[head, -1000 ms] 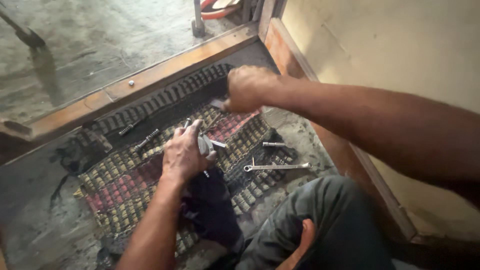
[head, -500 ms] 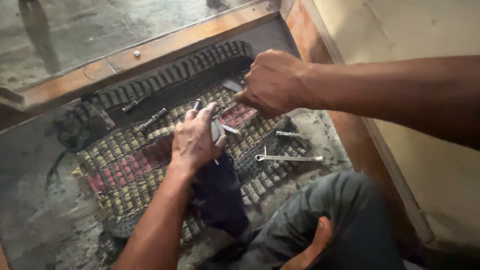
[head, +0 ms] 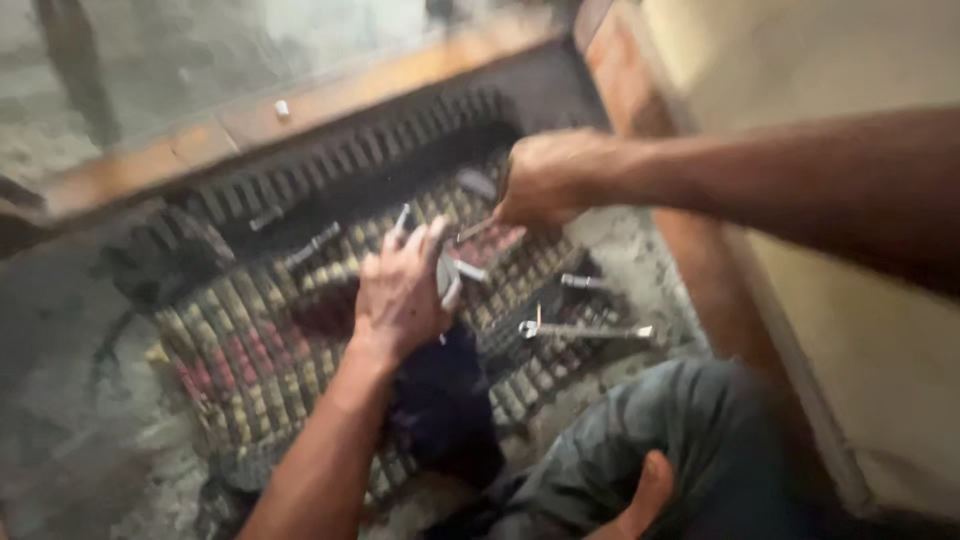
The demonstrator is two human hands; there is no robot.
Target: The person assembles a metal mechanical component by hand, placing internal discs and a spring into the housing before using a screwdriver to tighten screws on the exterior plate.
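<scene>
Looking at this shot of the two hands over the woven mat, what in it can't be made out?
Head view, blurred by motion:
- The metal part in the left hand: its fingers hide most of it.
- What the right hand pinches: a thin tool tip shows, the rest is hidden in the fist.
- Small metal pieces on the woven mat: too smeared to identify.
- The wrench: its ends are unclear.

Woven mat (head: 250, 340): coarse cloth, matt, worn. Spanner (head: 585, 329): bare metal, dull shine. Small metal part (head: 447, 275) gripped in left hand (head: 400, 290). Door sill (head: 300, 105): wood, scuffed. Floor (head: 60, 420): rough concrete.
</scene>
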